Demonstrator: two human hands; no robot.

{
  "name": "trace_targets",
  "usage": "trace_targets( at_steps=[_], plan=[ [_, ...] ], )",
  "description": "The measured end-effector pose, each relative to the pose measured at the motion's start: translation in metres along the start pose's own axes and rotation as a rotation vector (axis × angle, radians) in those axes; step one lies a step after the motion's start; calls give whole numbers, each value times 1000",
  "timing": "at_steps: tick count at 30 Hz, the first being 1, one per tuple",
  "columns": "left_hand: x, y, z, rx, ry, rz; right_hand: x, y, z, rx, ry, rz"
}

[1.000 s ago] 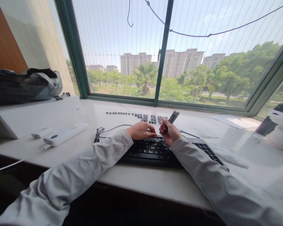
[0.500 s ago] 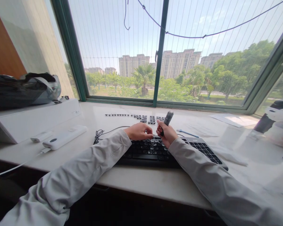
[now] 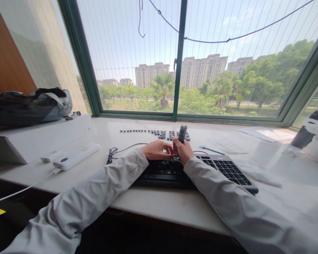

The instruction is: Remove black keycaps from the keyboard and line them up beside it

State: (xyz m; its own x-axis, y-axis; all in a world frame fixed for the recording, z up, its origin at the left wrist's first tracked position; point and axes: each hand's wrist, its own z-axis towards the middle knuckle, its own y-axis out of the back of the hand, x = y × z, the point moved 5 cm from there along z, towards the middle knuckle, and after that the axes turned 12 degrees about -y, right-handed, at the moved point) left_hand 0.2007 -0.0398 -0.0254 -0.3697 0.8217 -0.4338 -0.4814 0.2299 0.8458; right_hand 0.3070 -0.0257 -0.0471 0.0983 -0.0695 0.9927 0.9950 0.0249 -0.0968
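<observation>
Daylight was admitted by the window (image 3: 177, 84) onto the tabletop (image 3: 148, 206). A dark implement (image 3: 182, 133) was gripped in the right hand (image 3: 182, 150), fist closed, presumably for control. The left hand (image 3: 156, 150) was curled; any pinch could not be determined. Beneath both, the keyboard (image 3: 161, 173) was set near the front edge, apparently for reach. Keycaps (image 3: 162, 134) were laid in rows toward the far edge, seemingly to preserve order.

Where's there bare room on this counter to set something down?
Bare countertop shows in front of the keyboard, between the two sleeves, and between the white power bank and the row of loose keycaps. It is crowded over the keyboard, where the left hand and right hand are close together.
</observation>
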Motion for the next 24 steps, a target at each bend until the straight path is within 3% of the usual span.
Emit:
trace_targets(
  at_steps=[6,24],
  plan=[
    [4,-9,1,-112,-5,-32,1,1,-6,-31,105,-61],
    [11,-10,0,-158,70,-110,10,1,-18,-125,311,-266]
  ],
)
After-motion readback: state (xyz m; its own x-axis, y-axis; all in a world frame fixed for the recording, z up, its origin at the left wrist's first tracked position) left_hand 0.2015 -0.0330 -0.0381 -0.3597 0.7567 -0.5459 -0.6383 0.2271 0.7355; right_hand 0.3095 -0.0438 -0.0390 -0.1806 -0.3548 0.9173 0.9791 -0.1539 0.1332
